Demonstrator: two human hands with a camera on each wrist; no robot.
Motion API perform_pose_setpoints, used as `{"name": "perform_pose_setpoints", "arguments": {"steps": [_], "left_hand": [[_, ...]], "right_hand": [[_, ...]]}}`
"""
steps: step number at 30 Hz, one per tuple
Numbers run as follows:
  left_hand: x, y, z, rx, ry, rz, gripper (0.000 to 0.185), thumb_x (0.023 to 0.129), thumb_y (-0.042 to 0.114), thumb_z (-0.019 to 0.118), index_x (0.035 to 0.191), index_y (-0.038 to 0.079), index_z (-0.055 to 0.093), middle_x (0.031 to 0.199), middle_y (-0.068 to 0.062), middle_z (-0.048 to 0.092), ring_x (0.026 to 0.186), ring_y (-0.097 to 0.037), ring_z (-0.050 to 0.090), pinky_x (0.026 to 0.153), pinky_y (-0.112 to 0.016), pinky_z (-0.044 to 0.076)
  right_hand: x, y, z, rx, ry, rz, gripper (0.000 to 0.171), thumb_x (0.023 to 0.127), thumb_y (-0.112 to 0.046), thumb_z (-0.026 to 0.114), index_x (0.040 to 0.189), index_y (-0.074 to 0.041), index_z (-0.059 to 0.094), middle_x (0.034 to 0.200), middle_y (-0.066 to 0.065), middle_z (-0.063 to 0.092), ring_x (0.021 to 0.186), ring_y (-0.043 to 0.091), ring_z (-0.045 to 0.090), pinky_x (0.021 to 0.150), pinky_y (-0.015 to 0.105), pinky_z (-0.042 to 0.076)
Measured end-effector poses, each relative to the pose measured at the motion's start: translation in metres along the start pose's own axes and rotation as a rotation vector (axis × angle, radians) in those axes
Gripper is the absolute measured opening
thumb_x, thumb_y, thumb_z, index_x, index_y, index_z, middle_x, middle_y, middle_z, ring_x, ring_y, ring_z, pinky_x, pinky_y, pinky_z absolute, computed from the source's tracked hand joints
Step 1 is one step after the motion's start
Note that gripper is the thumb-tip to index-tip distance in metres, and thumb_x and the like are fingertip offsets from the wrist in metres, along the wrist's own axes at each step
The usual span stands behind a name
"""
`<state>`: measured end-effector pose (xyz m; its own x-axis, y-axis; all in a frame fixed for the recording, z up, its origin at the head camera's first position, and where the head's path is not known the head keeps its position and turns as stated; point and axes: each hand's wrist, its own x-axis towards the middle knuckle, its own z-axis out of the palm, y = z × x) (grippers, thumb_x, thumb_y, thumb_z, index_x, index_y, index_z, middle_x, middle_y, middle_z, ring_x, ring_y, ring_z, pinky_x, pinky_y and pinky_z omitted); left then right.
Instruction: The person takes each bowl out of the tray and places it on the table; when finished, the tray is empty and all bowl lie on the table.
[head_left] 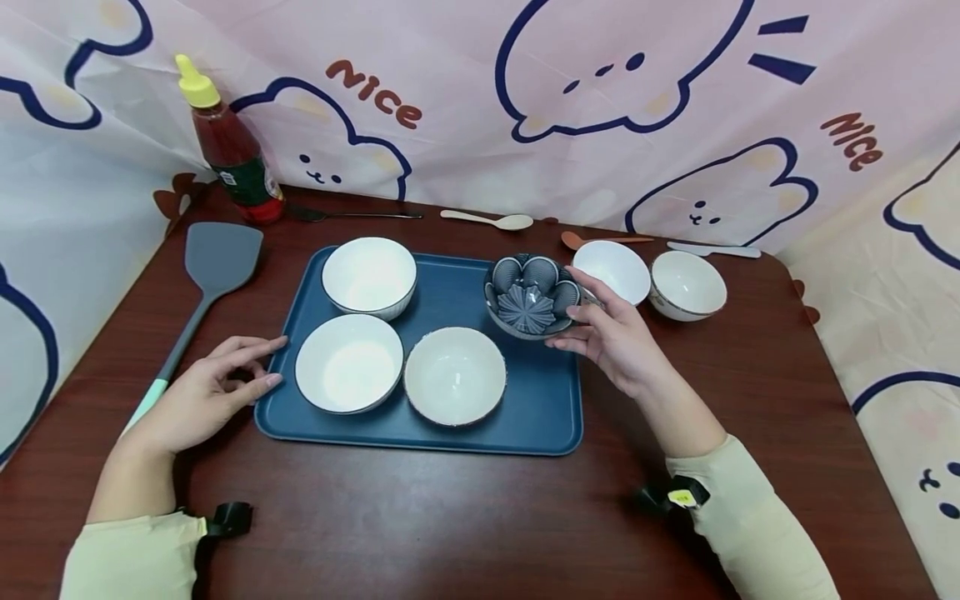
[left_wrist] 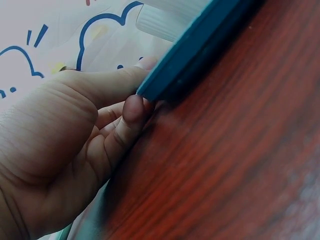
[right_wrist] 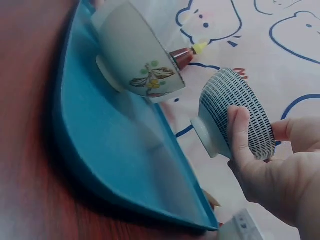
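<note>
My right hand (head_left: pixel 611 333) grips a small patterned bowl (head_left: pixel 527 304) by its right side, thumb at the rim and fingers against the outside. Its inside carries dark blue petals; rows of small dark dashes cover the outside (right_wrist: pixel 235 105). In the right wrist view the bowl is raised over the blue tray (head_left: pixel 540 417), its foot off the surface. On the tray stand three white bowls: one at the back left (head_left: pixel 369 275), one at the front left (head_left: pixel 349 364), one at the front middle (head_left: pixel 456 377). My left hand (head_left: pixel 210 392) pinches the tray's left edge between thumb and fingers.
A white bowl (head_left: pixel 611 271) and a cream bowl (head_left: pixel 687 285) stand right of the tray. Along the back lie a dark utensil (head_left: pixel 360 215), a cream spoon (head_left: pixel 487 219), a brown spoon (head_left: pixel 600 240) and a white knife (head_left: pixel 712 249). A grey spatula (head_left: pixel 221 258) and a red sauce bottle (head_left: pixel 236 158) are at left.
</note>
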<state>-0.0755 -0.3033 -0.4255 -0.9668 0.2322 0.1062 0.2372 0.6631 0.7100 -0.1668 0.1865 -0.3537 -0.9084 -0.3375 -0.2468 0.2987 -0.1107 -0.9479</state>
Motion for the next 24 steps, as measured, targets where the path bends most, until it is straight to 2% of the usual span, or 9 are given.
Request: {"name": "perform_pose_setpoints", "arguments": {"steps": [5,11,16,24], "left_hand": [[0.000,0.002,-0.001,0.000,-0.003,-0.005,0.047,0.095,0.009,0.067,0.141,0.006,0.056,0.117,0.000,0.051,0.087,0.004,0.049,0.068,-0.010,0.043],[0.000,0.002,0.000,0.004,-0.003,-0.006,0.047,0.096,0.011,0.067,0.141,0.007,0.056,0.117,-0.001,0.051,0.087,0.004,0.049,0.068,-0.010,0.043],[0.001,0.003,0.000,0.008,-0.006,-0.012,0.047,0.096,0.012,0.067,0.142,0.008,0.056,0.118,-0.002,0.051,0.087,0.004,0.048,0.069,-0.010,0.043],[0.000,0.003,-0.001,0.016,-0.006,-0.021,0.047,0.096,0.012,0.067,0.141,0.008,0.056,0.118,-0.004,0.052,0.087,0.004,0.048,0.068,-0.010,0.043]], "right_hand": [[-0.022,-0.004,-0.014,-0.013,-0.016,-0.030,0.058,0.103,-0.003,0.044,0.157,-0.018,0.030,0.113,0.011,0.064,0.089,0.023,0.075,0.081,0.037,0.060],[-0.047,-0.004,-0.040,-0.040,-0.119,-0.086,0.056,0.105,-0.002,0.043,0.157,-0.016,0.029,0.129,0.010,0.060,0.093,0.023,0.074,0.082,0.037,0.059],[-0.063,-0.001,-0.065,-0.050,-0.191,-0.098,0.055,0.106,0.000,0.038,0.158,-0.014,0.026,0.130,0.011,0.057,0.090,0.023,0.074,0.081,0.034,0.060],[-0.071,0.007,-0.096,-0.054,-0.298,-0.120,0.057,0.105,0.006,0.030,0.159,-0.009,0.020,0.135,0.011,0.054,0.096,0.023,0.074,0.081,0.035,0.060]]}}
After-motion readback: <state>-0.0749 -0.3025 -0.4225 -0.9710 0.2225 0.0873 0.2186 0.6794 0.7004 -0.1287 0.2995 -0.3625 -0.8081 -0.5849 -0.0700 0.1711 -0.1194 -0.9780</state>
